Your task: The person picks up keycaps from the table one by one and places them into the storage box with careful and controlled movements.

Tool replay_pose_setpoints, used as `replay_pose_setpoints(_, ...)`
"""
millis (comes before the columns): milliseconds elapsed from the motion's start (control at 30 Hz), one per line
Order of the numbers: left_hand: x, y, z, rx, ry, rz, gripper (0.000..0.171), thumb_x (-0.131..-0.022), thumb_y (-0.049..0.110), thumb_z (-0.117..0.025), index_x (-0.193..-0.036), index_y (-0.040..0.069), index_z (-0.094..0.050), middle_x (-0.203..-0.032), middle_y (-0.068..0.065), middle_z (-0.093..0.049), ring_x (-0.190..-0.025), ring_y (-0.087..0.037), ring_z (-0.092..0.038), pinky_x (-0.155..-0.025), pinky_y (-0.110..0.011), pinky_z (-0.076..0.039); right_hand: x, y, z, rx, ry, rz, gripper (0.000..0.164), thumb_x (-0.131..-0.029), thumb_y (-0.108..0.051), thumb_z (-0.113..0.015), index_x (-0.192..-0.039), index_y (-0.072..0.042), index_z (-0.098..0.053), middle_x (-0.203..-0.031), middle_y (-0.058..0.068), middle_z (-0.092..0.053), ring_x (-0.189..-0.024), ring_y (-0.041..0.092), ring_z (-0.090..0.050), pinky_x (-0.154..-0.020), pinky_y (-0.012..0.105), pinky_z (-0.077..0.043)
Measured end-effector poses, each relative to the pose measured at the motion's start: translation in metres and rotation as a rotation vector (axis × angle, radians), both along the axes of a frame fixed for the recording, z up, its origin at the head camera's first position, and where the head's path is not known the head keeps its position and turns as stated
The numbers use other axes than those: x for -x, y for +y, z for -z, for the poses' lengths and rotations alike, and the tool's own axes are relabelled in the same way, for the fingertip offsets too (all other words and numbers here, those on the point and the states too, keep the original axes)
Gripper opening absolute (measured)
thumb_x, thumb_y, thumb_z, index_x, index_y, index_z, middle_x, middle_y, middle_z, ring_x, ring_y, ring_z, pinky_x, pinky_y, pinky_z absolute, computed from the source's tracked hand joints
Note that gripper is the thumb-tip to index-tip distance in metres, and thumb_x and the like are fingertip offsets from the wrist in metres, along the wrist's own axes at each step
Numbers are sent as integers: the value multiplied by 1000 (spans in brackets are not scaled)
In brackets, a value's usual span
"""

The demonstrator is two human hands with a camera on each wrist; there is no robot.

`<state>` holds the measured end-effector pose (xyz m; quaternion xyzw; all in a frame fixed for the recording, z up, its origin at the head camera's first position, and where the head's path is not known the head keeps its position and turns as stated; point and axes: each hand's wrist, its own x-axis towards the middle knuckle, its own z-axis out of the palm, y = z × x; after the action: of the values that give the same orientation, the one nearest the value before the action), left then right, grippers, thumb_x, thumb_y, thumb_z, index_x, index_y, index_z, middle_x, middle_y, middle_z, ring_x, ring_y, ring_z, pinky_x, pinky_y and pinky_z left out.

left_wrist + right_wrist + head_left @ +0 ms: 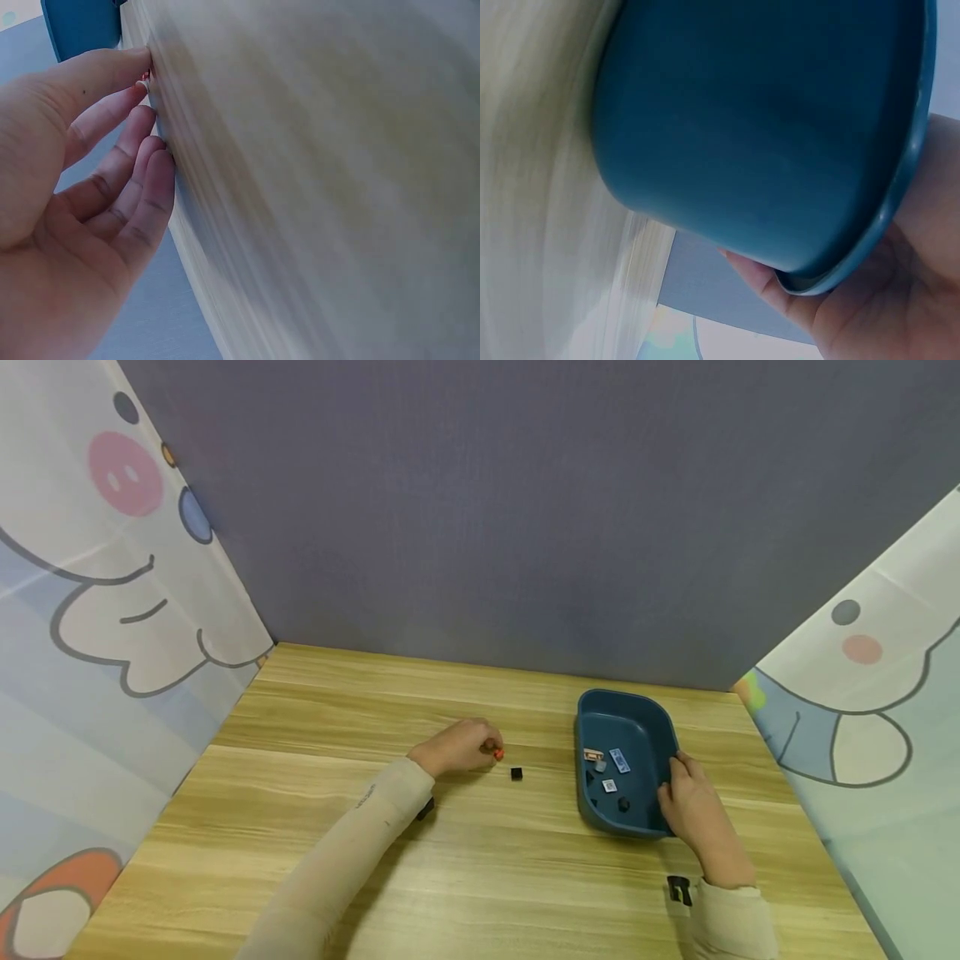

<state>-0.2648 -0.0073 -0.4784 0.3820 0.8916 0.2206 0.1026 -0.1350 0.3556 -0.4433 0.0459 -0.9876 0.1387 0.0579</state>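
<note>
My left hand (pixel 467 746) is down at the middle of the wooden table (pixel 480 877), its thumb and forefinger pinching a small red-orange piece (pixel 498 754). In the left wrist view the fingertips meet the tabletop, and only a speck of the red piece shows. A small black block (pixel 517 773) lies just right of that hand. On the right, my right hand (pixel 686 802) grips the near right rim of a dark teal basin (pixel 633 727). Inside it lie several small pieces, among them a blue-and-white strip (pixel 619 761), a white square (pixel 609 786) and a black piece (pixel 624 805).
A black bracket-like piece (pixel 679 890) lies beside the right sleeve. Another black object (pixel 426 809) shows partly behind the left cuff. A grey panel (pixel 480 527) borders the table's far edge, and cartoon-printed curtains (pixel 82 635) flank both sides.
</note>
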Motion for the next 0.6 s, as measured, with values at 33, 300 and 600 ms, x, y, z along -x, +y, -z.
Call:
replay_pose_setpoints(33,0,0,0,-1,2,-2,8,-94,16,-72,-101,20,-73,-97,9,-62,-89,-9,-54,-80,-27,-48,0,0,0,-1,5,1,45,-91,4,-54,-125,32,-41,-134,48,-35,-121,62,-39,-98,67,-37)
replay_pose_setpoints(300,-1,-1,1,-16,-29,-22,10,-94,16,-73,-103,21,-73,-96,9,-60,-89,-9,-53,-81,-26,-48,-1,1,1,-9,23,-1,45,-90,4,-56,-124,31,-42,-133,48,-37,-121,62,-40,-98,67,-37)
replay_pose_setpoints(600,0,-1,0,-33,-62,-25,11,-94,15,-73,-104,19,-74,-96,8,-60,-89,-10,-53,-81,-27,-48,-1,0,1,-12,35,-6,45,-90,5,-55,-123,31,-42,-132,48,-37,-120,62,-40,-98,67,-38)
